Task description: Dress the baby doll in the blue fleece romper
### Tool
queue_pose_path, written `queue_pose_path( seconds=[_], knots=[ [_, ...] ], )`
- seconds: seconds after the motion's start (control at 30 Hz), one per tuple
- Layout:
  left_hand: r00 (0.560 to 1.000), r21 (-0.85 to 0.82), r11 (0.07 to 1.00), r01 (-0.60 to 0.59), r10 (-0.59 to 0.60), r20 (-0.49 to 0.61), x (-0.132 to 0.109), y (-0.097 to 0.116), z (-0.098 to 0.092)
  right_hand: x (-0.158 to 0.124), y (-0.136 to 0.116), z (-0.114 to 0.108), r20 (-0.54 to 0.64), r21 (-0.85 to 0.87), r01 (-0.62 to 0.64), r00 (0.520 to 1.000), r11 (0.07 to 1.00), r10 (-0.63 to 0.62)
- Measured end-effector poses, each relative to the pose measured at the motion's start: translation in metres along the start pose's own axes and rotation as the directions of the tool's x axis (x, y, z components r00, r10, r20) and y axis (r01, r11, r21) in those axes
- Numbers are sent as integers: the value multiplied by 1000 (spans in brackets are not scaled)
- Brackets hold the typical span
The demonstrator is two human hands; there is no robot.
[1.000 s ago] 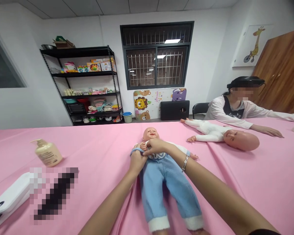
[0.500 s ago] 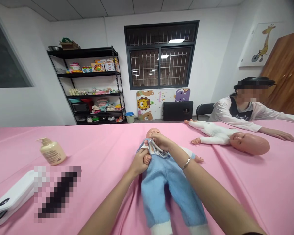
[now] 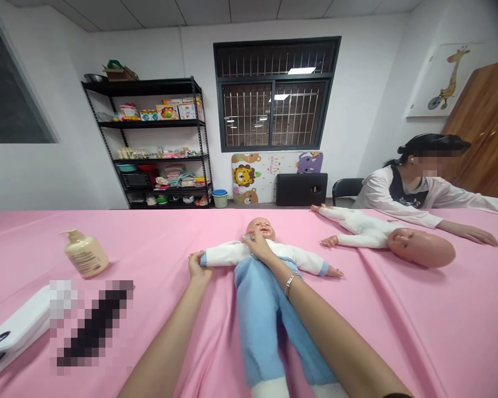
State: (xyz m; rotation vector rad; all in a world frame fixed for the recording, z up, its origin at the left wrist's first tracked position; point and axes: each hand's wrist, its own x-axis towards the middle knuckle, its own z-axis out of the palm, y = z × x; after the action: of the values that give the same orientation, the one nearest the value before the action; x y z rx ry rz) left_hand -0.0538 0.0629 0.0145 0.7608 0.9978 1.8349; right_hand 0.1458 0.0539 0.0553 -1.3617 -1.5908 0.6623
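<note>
Doll: a baby doll (image 3: 260,229) lies on its back at the middle of the table's near edge, its head away from the person. It wears a white long-sleeved top (image 3: 228,253) and blue fleece trousers (image 3: 257,315) with white cuffs, and its arms are spread straight out to the sides.
Left hand: the left hand (image 3: 198,266) is closed around the end of the doll's sleeve (image 3: 205,257), seemingly keeping that arm extended.
Right hand: the right hand (image 3: 257,247) rests on the doll's upper chest, fingers at the collar under the chin. Whether they pinch the cloth cannot be told. A silver bangle (image 3: 290,283) circles the wrist.
Table: a pink tablecloth (image 3: 398,337) covers it. It carries a cream pump bottle (image 3: 86,254), a white case (image 3: 16,333) and a heavily blurred object (image 3: 92,326).
Nearby: a co-worker (image 3: 402,190) rests one hand (image 3: 468,234) on the cloth beside a second baby doll (image 3: 421,247).
Shelf: a black metal rack (image 3: 141,87) holds boxes, folded cloths and small containers, their contents mostly too small to tell.
</note>
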Motion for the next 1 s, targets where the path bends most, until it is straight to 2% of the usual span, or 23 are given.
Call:
queue_pose_path(
  seconds=[0.13,0.27,0.37,0.43,0.47,0.5,0.53,0.57,0.6,0.63,0.67,0.7,0.77,0.83,0.9,1.0],
  knots=[
    [995,134,991,-28,40,-89,10,-15,-15,4,-6,-21,5,-113,25,1000,993,-25],
    [972,299,945,-133,184,-147,12,-12,-23,-2,-4,-73,-28,-278,45,998,960,-55],
    [931,427,861,-277,351,-103,2,-4,-18,-19,11,-108,-114,-331,18,992,943,-59],
    [883,518,747,-416,467,36,-12,0,-8,-37,29,-121,-196,-293,-8,979,956,-52],
    [866,538,694,-478,474,159,-21,1,-2,-48,40,-123,-226,-258,-30,974,966,-30],
    [846,535,656,-533,428,318,-31,1,5,-60,51,-122,-224,-206,-50,975,977,3],
    [806,512,638,-575,336,487,-40,1,12,-71,63,-120,-198,-137,-70,979,988,42],
    [741,479,642,-599,218,635,-49,0,19,-82,73,-116,-152,-62,-79,986,995,69],
    [660,453,646,-614,107,743,-55,-1,24,-92,82,-112,-90,5,-69,993,998,70],
    [592,438,646,-625,26,806,-59,-2,28,-100,90,-108,-47,67,-57,997,996,60],
    [563,438,642,-629,-13,826,-61,-3,30,-105,96,-103,-31,115,-46,998,992,50],
    [579,455,634,-625,-14,815,-61,-2,30,-109,101,-100,-47,149,-37,998,988,44],
    [659,523,595,-610,14,752,-55,2,28,-112,107,-93,-133,184,-37,989,982,62],
    [700,584,505,-635,57,712,-50,10,28,-110,110,-88,-193,187,-52,977,981,89],
    [684,586,416,-695,133,717,-55,19,34,-108,113,-85,-192,169,-68,976,983,101],
    [599,483,394,-781,259,757,-84,30,63,-105,116,-82,-171,78,-87,980,993,100]
  ],
)
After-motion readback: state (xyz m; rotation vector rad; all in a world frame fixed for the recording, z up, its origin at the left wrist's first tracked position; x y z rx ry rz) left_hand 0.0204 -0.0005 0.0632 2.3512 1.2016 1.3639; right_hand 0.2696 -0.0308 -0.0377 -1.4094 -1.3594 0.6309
